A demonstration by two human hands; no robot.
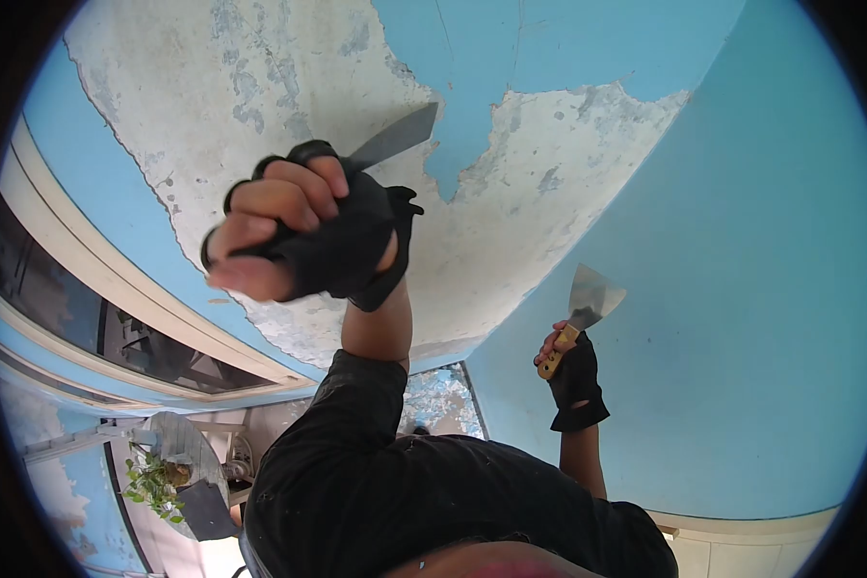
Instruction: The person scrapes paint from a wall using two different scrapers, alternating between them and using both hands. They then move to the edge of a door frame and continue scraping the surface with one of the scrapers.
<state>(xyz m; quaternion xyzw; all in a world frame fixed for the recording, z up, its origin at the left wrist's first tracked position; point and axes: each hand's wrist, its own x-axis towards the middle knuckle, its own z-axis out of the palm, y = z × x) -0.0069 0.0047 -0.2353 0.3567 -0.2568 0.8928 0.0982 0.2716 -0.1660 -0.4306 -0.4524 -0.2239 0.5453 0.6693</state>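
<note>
My left hand (pixel 303 226), in a black fingerless glove, is raised and closed in a fist. A flat metal scraper blade (pixel 395 137) sticks out from the fist toward the upper right; its handle is hidden by the fingers. Behind it, the wall has bare whitish plaster (pixel 549 135) with ragged edges of blue paint (pixel 462 125). Lower on the right, my right hand (pixel 575 374), gloved the same way, grips the yellowish handle of a putty knife (pixel 594 294). Its wide metal blade points up, overlapping the blue side wall (pixel 732 289) in this view.
A long window (pixel 116 332) with a cream frame runs along the left. Paint flakes (pixel 443 400) litter the floor below. At the lower left are a leafy plant (pixel 152 486), a grey tabletop (pixel 185 443) and a dark flat panel (pixel 207 511).
</note>
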